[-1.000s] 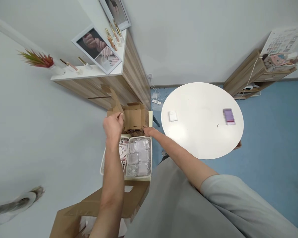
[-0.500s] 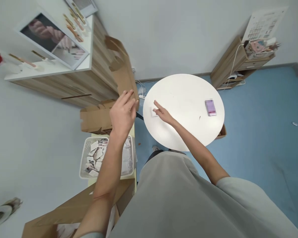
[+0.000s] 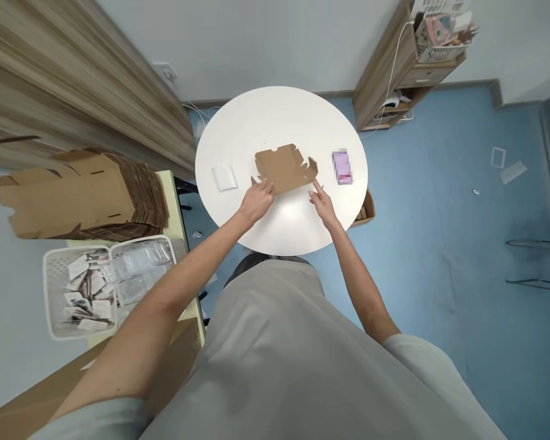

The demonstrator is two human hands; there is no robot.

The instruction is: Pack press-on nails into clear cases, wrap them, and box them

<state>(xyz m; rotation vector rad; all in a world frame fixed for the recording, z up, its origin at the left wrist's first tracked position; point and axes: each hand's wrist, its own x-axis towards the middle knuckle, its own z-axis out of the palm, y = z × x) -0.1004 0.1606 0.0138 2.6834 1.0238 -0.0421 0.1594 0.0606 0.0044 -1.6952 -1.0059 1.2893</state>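
A flat, die-cut cardboard box blank (image 3: 282,168) lies over the middle of the white round table, its small side flaps bent up. My left hand (image 3: 258,200) is closed on its near left edge, fingertips over the cardboard. At the near right corner, my right hand (image 3: 323,205) touches a small flap with its fingertips, thumb and fingers apart. Left of the blank lies a small white square packet (image 3: 224,178). To the right is a purple item (image 3: 342,167), blurred by pixels, so its kind cannot be made out.
The round table (image 3: 275,110) stands before me. On the left side table are a stack of cardboard blanks (image 3: 73,198) and white baskets (image 3: 50,293) of cards and clear packets. A wooden cabinet (image 3: 385,67) stands at the back right, and an open carton (image 3: 369,211) beside the table.
A cardboard blank has come from the left stack onto the table. My left hand moved from beside the stack to the table; my right hand left the white packet for the blank's right corner.
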